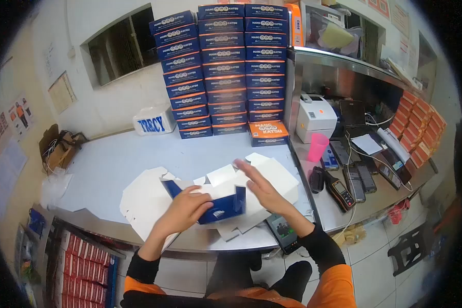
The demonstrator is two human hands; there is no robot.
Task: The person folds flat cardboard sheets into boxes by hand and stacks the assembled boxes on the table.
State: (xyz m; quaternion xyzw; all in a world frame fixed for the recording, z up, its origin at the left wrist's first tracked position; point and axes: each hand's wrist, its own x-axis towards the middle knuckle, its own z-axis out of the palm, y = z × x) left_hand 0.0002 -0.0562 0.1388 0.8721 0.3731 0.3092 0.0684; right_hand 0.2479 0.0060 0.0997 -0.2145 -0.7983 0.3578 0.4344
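Note:
A partly folded carton [222, 207], dark blue outside and white inside, is at the table's front edge. My left hand [189, 208] grips its blue side wall, fingers bent over the upper edge. My right hand [259, 189] is open over the carton's right part, fingers stretched toward the upper left and holding nothing. White flat card sheets [143, 197] lie beneath and to the left, and more white card [278, 179] spreads out under my right hand.
Stacked blue and orange boxes [223, 66] stand at the table's back. On the right counter are a white printer [315, 119], a pink cup [318, 147], several phones and a handheld device [340, 191]. A tablet [282, 231] lies at the front edge.

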